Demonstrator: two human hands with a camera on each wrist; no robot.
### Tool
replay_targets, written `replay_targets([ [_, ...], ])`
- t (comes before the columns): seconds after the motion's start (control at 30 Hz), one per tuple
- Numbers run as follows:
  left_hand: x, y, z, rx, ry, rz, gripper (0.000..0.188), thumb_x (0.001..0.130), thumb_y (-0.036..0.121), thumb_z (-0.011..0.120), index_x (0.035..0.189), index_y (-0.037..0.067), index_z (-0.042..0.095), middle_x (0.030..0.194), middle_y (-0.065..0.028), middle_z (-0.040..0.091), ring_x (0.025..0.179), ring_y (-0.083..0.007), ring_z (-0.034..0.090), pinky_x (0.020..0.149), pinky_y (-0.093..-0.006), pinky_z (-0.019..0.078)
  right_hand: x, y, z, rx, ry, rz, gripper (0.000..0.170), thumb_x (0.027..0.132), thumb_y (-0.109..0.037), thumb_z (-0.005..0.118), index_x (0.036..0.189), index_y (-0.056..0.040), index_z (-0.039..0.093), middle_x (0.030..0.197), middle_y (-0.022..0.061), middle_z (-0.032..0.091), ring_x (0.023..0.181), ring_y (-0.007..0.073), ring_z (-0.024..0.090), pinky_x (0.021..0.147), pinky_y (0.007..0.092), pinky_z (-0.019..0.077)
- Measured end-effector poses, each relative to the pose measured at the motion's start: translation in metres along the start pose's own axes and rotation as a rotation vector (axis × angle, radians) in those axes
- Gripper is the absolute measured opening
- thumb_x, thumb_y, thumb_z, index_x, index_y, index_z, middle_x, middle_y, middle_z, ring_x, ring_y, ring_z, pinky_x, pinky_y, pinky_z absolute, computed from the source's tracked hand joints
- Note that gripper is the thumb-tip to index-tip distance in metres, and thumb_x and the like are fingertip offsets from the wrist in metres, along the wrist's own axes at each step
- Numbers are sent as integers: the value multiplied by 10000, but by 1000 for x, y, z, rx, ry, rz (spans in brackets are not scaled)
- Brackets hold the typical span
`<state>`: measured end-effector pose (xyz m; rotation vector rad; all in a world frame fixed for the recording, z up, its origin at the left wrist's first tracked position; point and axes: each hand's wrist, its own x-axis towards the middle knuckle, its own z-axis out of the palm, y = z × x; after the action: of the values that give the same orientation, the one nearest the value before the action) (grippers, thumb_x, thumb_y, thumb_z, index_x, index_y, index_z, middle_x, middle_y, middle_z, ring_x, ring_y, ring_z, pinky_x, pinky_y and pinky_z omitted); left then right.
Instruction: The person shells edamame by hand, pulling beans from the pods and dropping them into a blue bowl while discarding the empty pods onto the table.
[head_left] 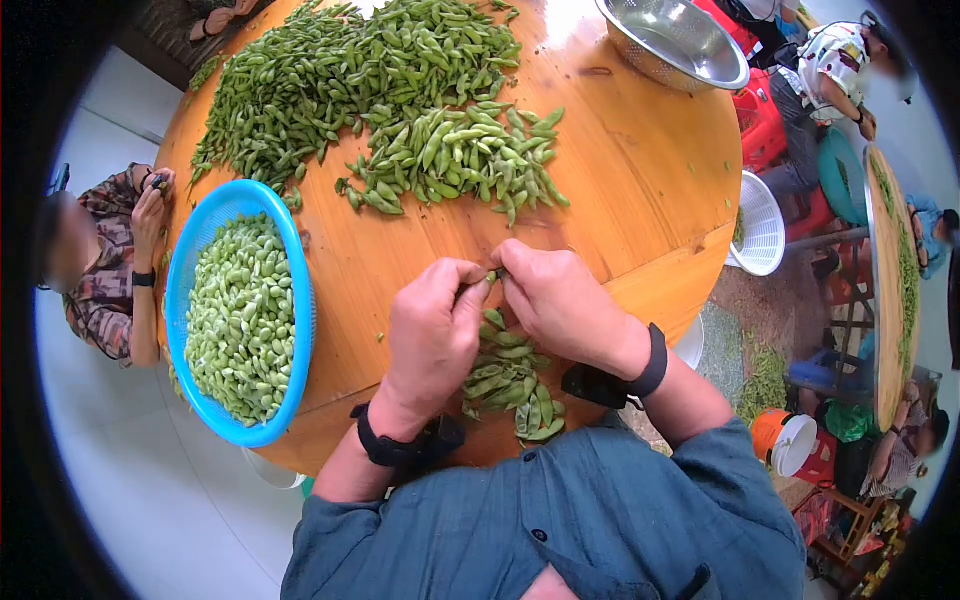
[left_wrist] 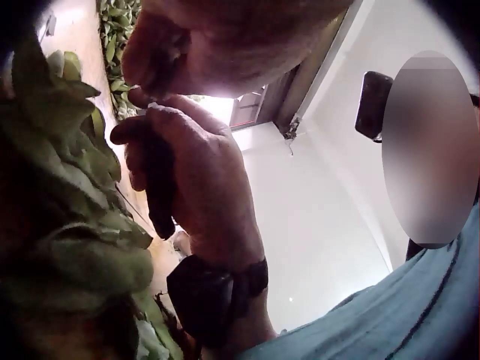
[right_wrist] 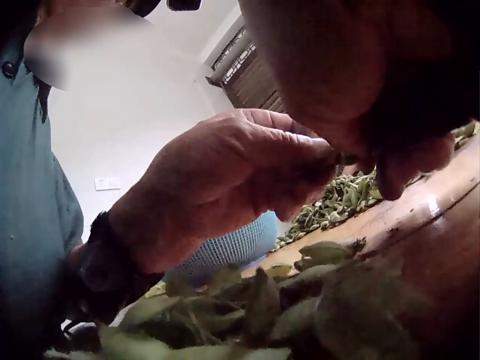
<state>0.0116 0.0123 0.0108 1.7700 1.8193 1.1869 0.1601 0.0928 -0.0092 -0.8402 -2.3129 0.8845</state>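
Over the near part of the table, my left hand (head_left: 435, 320) and right hand (head_left: 565, 305) meet fingertip to fingertip. They pinch a small green soybean pod (head_left: 492, 275) between them, mostly covered by the fingers. Below the hands, close to my shirt, lies a heap of flattened, split pods (head_left: 515, 375). Ahead of the hands is a small pile of plump pods (head_left: 450, 155), which runs into a larger pile of pods (head_left: 300, 90). In the right wrist view the left hand (right_wrist: 217, 172) has thumb and forefinger together at the pod.
A blue basket (head_left: 178, 290) of shelled green beans stands at the table's left edge. On the round wooden table (head_left: 640, 170), a steel colander (head_left: 680, 45) sits at the far right. A person (head_left: 105, 260) sits at the left. A white basket (head_left: 762, 225) is beyond the right edge.
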Motion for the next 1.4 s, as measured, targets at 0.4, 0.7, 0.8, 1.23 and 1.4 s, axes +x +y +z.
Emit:
replay_targets([
  [0.4, 6, -38, -9, -1093, -358, -706, 90, 970, 95, 592, 995, 11, 615, 814, -17, 645, 662, -67, 605, 568, -210, 517, 2, 4, -6, 390, -124, 198, 127, 845, -45, 519, 921, 6, 607, 756, 250, 619, 755, 435, 635, 660, 478, 508],
  [0.7, 2, -11, -2, 10, -30, 124, 104, 844, 20, 676, 932, -12, 628, 848, -138, 630, 716, -290, 618, 630, -362, 485, 2, 0, -2, 352, -34, 146, 125, 832, -48, 526, 905, 9, 608, 771, 261, 620, 772, 452, 624, 671, 497, 500],
  [0.8, 2, -12, 0, 49, -20, 61, 106, 860, 46, 675, 930, -15, 625, 820, -138, 627, 702, -283, 612, 624, -360, 481, 2, -4, -1, 292, -11, 139, 94, 830, -44, 529, 877, 15, 587, 749, 266, 607, 759, 461, 616, 656, 504, 493],
  [1.23, 2, -24, 2, -1173, -217, -759, 197, 1020, 245, 548, 971, 63, 607, 761, 19, 596, 588, -41, 524, 509, -191, 452, 0, -2, -8, 298, -32, -63, 39, 875, -32, 575, 895, 0, 584, 665, 169, 571, 579, 258, 596, 558, 357, 478],
  [1.4, -2, -11, 8, -982, -149, -678, 206, 1031, 252, 527, 998, 63, 598, 764, 27, 589, 580, -35, 506, 496, -178, 425, 1, -16, -14, 297, 9, 170, 185, 829, -146, 708, 885, -17, 589, 715, 193, 627, 676, 364, 659, 587, 404, 511],
])
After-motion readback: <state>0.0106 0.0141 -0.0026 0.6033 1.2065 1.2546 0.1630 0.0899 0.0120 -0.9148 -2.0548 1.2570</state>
